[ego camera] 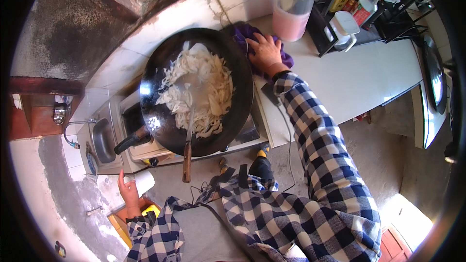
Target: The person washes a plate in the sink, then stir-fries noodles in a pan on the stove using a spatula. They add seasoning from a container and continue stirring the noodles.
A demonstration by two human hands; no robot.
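My right hand (267, 54) rests on a bunched purple cloth (286, 58) at the right of the wok, its fingers curled down into the fabric. The large black wok (238, 120) sits on the gas stove and holds a heap of pale sliced food (218, 103), with haze over its middle. A metal spatula (187, 160) with a wooden handle lies in the food, its handle reaching over the near rim. At the lower left, my left hand (129, 192) has its index finger raised and no plain hold on anything. A white container (145, 182) shows just behind it.
Left of the stove is a metal sink (103, 140) with a curved tap (69, 125). A clear jar of pink liquid (293, 22) stands behind the cloth. The black rack (320, 40) bears bottles and a white lidded jug (344, 29). A cable (290, 131) hangs off the white counter (360, 72).
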